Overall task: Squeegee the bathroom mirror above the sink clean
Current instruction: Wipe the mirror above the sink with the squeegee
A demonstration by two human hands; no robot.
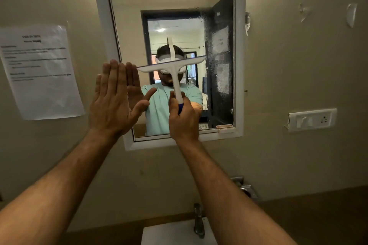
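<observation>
Squeegee, white plastic, T-shaped with a blue end to its handle [173, 69], is held up against the white-framed rectangular wall mirror [127, 26]. Right hand [184, 119] has it: the grip is fully closed, fingers and thumb wrapped round the lower handle where white meets blue. Blade bar sits directly above that grip, tilted, its right end higher than its left, lying across the middle of the glass. Whether the blade edge actually touches the glass cannot be told.

Left hand [115, 101], just to the left of the grip, is spread flat with straight fingers and thumb splayed, palm toward the mirror's left frame edge and glass; it holds nothing. Its fingertips reach level with the blade's left end, close beside it.

Up and right of the grip, a strip of the glass shows speckled wet film; the glass to the left looks clearer. Lower right of the grip, a small white tray [226, 127] sits in the mirror's bottom corner.

Far left of the grip, a creased printed paper sheet [41, 71] is stuck to the beige wall. Right of the grip, a white switch-and-socket plate [312, 119]. Well below the grip, a metal tap [198, 221] stands over a white sink [171, 232].
</observation>
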